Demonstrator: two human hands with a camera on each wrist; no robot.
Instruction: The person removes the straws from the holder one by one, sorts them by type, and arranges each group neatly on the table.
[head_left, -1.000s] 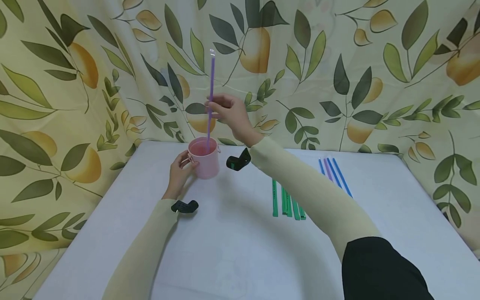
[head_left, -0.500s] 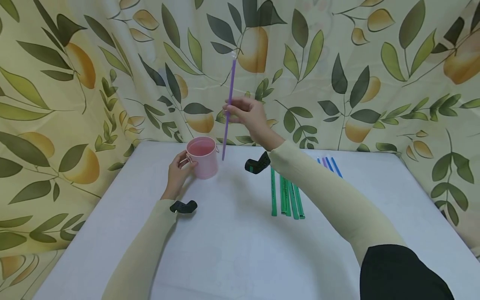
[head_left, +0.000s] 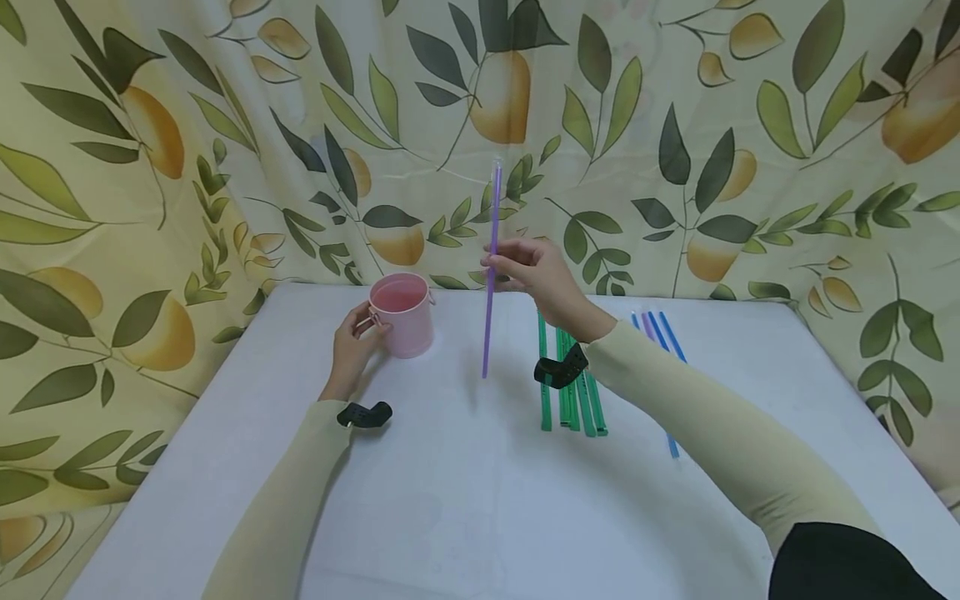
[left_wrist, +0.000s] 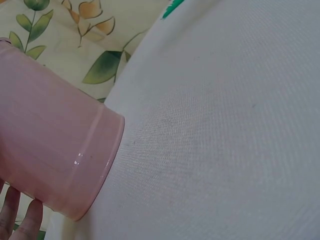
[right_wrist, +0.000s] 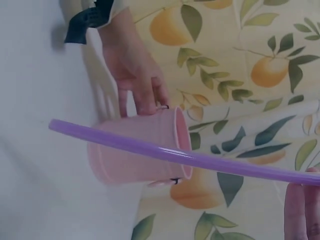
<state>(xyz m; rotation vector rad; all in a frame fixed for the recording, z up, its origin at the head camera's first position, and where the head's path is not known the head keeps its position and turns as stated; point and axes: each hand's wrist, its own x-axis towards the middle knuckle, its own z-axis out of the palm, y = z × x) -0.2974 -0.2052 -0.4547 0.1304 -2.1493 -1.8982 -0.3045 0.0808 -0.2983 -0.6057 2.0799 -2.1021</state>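
A small pink bucket (head_left: 402,327) with metal handle loops stands upright near the table's far left edge. My left hand (head_left: 352,346) grips its left side, thumb toward the front; in the left wrist view two fingertips (left_wrist: 31,220) show at the bucket wall (left_wrist: 55,135). To the right of the bucket, my right hand (head_left: 542,279) pinches a long purple straw (head_left: 491,292) by its middle between thumb and fingers. The straw hangs nearly upright, its lower end over the tabletop, with a bit of clear wrapping at the top. The right wrist view has the straw (right_wrist: 195,160) crossing in front of the bucket.
Several green strips (head_left: 573,400) lie side by side on the white table (head_left: 420,492), partly under my right wrist. Farther right are several blue and purple straws (head_left: 672,335), partly covered by my forearm. A leaf-and-fruit patterned cloth (head_left: 675,50) hangs behind the table.
The purple straw came up out of the bucket's mouth, then moved right and down with my right hand. My left hand has stayed on the bucket.
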